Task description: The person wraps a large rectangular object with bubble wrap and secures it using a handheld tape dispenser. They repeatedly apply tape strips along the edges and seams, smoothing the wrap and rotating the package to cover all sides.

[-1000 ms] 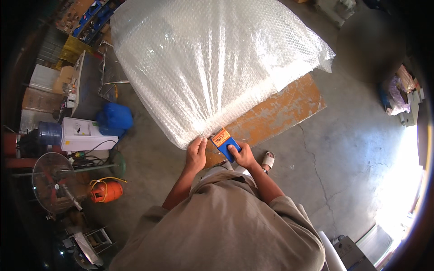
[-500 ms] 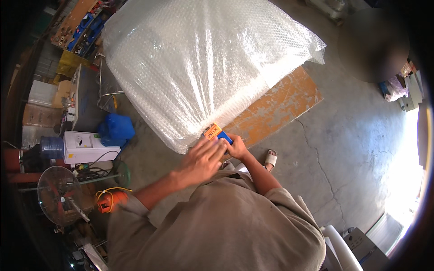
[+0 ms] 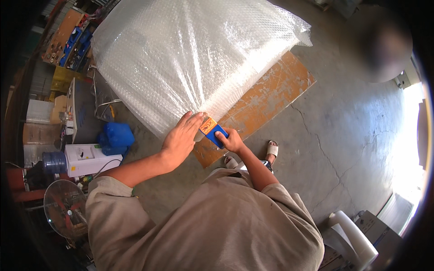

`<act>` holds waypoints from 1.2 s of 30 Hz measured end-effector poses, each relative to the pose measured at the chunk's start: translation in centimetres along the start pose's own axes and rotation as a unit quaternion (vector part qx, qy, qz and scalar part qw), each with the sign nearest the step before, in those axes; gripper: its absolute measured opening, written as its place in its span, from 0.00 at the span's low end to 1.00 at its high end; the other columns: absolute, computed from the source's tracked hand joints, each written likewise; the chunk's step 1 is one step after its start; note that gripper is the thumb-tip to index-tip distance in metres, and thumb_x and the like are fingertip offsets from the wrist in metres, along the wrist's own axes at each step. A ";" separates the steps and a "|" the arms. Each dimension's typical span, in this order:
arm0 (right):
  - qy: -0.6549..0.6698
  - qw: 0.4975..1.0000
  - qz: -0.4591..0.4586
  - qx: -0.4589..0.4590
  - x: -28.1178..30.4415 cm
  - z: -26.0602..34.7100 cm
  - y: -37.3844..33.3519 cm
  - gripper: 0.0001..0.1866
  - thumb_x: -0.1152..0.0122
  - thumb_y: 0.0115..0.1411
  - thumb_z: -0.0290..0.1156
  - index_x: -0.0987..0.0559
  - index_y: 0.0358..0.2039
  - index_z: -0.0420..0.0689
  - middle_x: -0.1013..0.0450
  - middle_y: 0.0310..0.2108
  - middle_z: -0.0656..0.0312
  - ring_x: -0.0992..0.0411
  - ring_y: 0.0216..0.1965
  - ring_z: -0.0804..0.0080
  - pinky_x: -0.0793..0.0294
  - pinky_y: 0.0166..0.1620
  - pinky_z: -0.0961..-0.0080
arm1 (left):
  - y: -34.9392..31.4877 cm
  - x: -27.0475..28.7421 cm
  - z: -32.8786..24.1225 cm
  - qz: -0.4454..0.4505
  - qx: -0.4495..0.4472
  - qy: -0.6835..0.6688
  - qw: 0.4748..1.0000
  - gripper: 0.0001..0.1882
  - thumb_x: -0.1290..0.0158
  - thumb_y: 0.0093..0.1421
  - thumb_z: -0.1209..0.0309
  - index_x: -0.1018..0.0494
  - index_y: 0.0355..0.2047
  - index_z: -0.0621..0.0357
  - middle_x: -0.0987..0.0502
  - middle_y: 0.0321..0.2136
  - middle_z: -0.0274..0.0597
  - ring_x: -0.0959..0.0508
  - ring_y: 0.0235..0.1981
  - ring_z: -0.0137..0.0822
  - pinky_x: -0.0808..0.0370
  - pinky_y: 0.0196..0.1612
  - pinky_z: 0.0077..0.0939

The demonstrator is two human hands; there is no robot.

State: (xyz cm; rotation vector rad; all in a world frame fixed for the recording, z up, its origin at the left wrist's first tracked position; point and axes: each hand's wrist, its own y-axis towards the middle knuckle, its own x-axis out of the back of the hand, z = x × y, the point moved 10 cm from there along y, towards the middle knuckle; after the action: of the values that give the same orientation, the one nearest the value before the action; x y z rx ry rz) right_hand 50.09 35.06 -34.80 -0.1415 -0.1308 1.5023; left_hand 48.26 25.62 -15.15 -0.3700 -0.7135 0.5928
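Observation:
Bubble wrap (image 3: 194, 49) covers a large, bulky object in front of me, with creases gathered towards its near corner. My left hand (image 3: 183, 136) lies beside that corner, its fingers stretched out together and their tips at the wrap's edge. My right hand (image 3: 231, 140) grips a flat, box-shaped blue-and-orange item (image 3: 212, 131), thumb on its blue end. The item's orange end meets the gathered wrap, close to my left fingertips. I cannot make out its exact kind.
Beneath the wrapped object is a scuffed brown board (image 3: 275, 92). Along the left stand a blue jug (image 3: 117, 135), a white appliance (image 3: 88, 159) and a fan (image 3: 66, 208). A white roll (image 3: 355, 241) lies at lower right. Cracks run across the concrete floor (image 3: 343, 131).
My left hand has come off the blue-and-orange item and moved left to the wrap's corner, with its fingers now extended. My right hand keeps its grip. The whole view has shifted slightly.

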 end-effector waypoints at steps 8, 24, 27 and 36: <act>-0.001 1.000 0.013 -0.015 -0.3 -0.5 0.4 0.29 0.41 0.69 0.54 0.17 0.46 0.35 0.19 0.28 0.53 0.22 0.30 0.69 0.22 0.39 0.65 | 1.7 -1.9 -3.6 0.026 -0.078 0.030 0.996 0.36 0.66 0.75 0.58 0.54 0.77 0.65 0.55 0.79 0.46 0.57 0.79 0.43 0.68 0.80 0.43; -0.245 0.961 -0.004 -0.130 3.6 -3.6 -3.5 0.40 0.44 0.64 0.67 0.15 0.38 0.33 0.19 0.32 0.37 0.17 0.37 0.46 0.21 0.42 0.54 | 2.7 -2.9 -4.8 0.042 -0.046 0.167 0.984 0.36 0.65 0.75 0.58 0.54 0.76 0.67 0.56 0.79 0.48 0.58 0.79 0.47 0.69 0.79 0.49; -0.367 0.918 0.042 -0.144 3.4 2.6 -1.4 0.36 0.41 0.62 0.63 0.14 0.38 0.34 0.18 0.36 0.37 0.18 0.41 0.41 0.20 0.44 0.52 | 2.5 -2.9 -4.6 0.060 -0.049 0.184 0.980 0.36 0.65 0.75 0.59 0.53 0.76 0.69 0.57 0.79 0.48 0.58 0.79 0.48 0.69 0.79 0.50; -0.240 0.964 0.019 -0.115 8.8 7.2 -5.4 0.33 0.37 0.63 0.57 0.15 0.36 0.31 0.19 0.29 0.43 0.18 0.31 0.51 0.22 0.38 0.59 | 5.1 -5.3 -7.5 0.083 -0.018 0.199 0.976 0.36 0.66 0.75 0.58 0.52 0.75 0.69 0.57 0.79 0.46 0.61 0.80 0.47 0.71 0.79 0.49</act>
State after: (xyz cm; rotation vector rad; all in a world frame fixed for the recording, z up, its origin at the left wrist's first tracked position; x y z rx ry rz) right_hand 54.73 43.57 -26.81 0.0380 -0.6979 1.5328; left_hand 48.41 25.41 -25.58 -0.5676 -0.3092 0.6390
